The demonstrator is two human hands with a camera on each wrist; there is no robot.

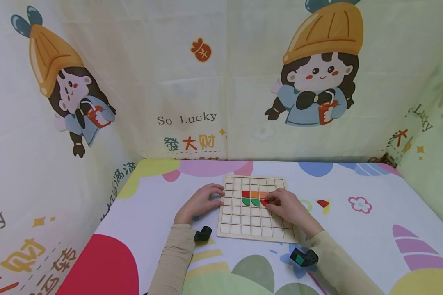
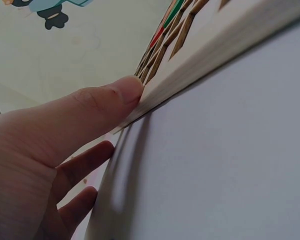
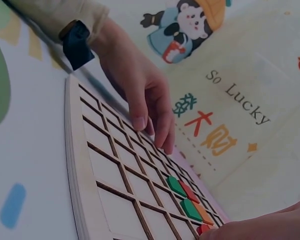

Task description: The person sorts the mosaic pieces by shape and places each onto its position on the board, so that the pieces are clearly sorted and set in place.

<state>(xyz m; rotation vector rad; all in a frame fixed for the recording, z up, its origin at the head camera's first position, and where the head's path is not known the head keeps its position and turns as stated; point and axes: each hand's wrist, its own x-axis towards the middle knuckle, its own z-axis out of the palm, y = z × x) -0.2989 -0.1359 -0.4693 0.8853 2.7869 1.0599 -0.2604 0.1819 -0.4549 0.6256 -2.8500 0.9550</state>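
Note:
A wooden grid board [image 1: 245,220] lies on the table. My left hand [image 1: 205,200] is at its left side, the thumb [image 2: 125,92] touching the board's edge and the other fingers loosely bent beside it. The right hand [image 1: 288,208] reaches over the board's right half, its fingertips pinching a red quarter-circle piece [image 1: 263,202] at a cell. Left of that piece are two green quarter-circle pieces [image 1: 255,202]. A red square [image 1: 245,194] and orange squares [image 1: 255,194] fill cells in the row above, whose right end is partly hidden by my right hand.
A loose red quarter-circle piece [image 1: 322,203] lies on the table right of the board. Black wrist devices [image 1: 203,233] hang at both sleeves. A patterned cloth [image 1: 192,90] with cartoon prints stands behind the table.

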